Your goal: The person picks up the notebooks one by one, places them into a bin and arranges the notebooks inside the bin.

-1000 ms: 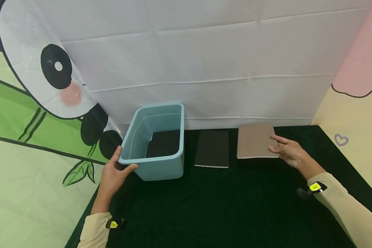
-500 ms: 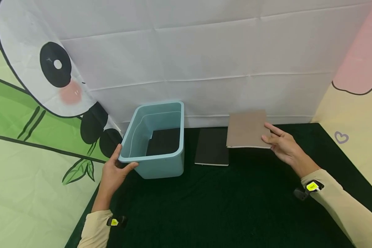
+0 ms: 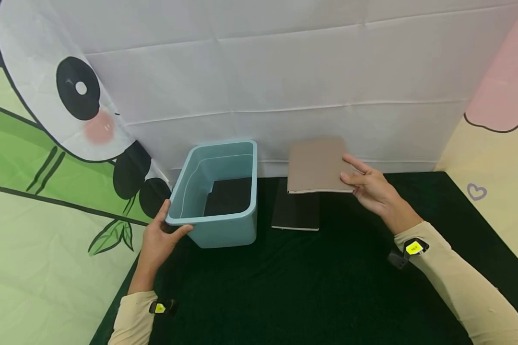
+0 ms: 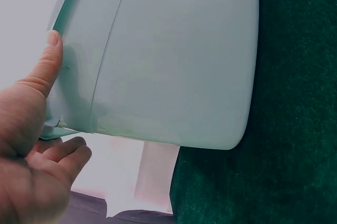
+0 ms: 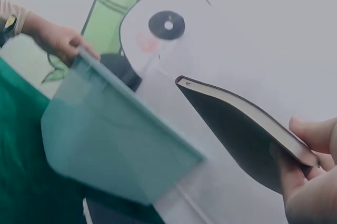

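**One hand steadies the bin, the other holds a tan notebook aloft**

The left hand (image 3: 155,243) spans the near left corner of a pale-blue plastic bin (image 3: 226,233), thumb along the front wall and forefinger up the side, just under the rim. With finger and thumb spread and bent round the corner, this grip seems meant to brace the bin. Inside, well to the right of that hand, a flat black item (image 3: 228,197) lies low, presumably on the floor. Between the hands, beside the bin, a black notebook (image 3: 295,214) lies flat on the dark green cloth (image 3: 259,297). Above its far part, just left of the right hand, is the tan notebook (image 3: 317,166), held near level. The right hand (image 3: 377,191) pinches its right edge, thumb on top and fingers partly beneath; holding only that edge probably leaves the opposite side free.

The left hand's remaining fingers are hidden behind the corner in the head view. The bin's front wall cuts off the black item, so whether it is one notebook or several cannot be told. The tan notebook covers much of the black one. In the right wrist view its underside is in shadow, and the bin is blurred.
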A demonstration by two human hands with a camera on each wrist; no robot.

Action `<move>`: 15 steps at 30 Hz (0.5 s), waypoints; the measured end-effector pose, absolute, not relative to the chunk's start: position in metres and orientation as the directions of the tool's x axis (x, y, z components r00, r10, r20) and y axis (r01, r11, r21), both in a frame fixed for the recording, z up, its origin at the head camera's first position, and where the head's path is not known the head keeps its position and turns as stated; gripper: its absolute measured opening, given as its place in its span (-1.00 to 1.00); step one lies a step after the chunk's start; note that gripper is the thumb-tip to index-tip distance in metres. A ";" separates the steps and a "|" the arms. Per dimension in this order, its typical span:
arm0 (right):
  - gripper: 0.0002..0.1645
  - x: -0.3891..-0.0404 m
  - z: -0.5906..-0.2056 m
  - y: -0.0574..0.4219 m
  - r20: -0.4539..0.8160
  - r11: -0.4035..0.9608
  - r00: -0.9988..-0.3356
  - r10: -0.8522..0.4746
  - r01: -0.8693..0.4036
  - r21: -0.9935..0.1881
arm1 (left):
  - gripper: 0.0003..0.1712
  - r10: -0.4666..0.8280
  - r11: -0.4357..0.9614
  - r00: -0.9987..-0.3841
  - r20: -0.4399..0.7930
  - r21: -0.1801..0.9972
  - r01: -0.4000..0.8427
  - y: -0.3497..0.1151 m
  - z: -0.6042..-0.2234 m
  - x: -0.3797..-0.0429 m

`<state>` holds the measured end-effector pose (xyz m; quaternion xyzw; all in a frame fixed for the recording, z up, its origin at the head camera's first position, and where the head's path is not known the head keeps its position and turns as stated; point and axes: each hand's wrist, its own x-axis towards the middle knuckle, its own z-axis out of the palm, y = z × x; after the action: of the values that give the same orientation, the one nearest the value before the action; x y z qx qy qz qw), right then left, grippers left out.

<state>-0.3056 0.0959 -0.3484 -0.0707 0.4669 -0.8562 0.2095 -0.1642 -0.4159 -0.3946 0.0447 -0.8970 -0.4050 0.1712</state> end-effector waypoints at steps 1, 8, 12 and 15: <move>-0.10 -0.306 -0.346 0.091 -0.071 -0.482 -0.902 -0.427 0.293 -0.826 | 0.15 -0.218 0.666 -0.938 0.270 0.743 0.059 -0.416 -0.395 -0.164; -0.10 -0.311 -0.330 0.057 -0.029 -0.491 -0.885 -0.464 0.285 -0.823 | 0.16 -0.216 0.656 -0.939 0.267 0.752 0.063 -0.416 -0.397 -0.165; -0.09 -0.314 -0.322 0.034 -0.002 -0.463 -0.875 -0.484 0.259 -0.848 | 0.16 -0.218 0.656 -0.939 0.265 0.753 0.060 -0.417 -0.396 -0.164; -0.14 -0.317 -0.317 0.016 0.010 -0.442 -0.870 -0.494 0.241 -0.864 | 0.16 -0.216 0.657 -0.938 0.270 0.751 0.064 -0.417 -0.394 -0.164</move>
<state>-0.3169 0.0157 -0.3169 -0.1315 0.4805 -0.8390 0.2190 -0.1637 -0.4171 -0.3943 0.0424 -0.8942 -0.4119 0.1702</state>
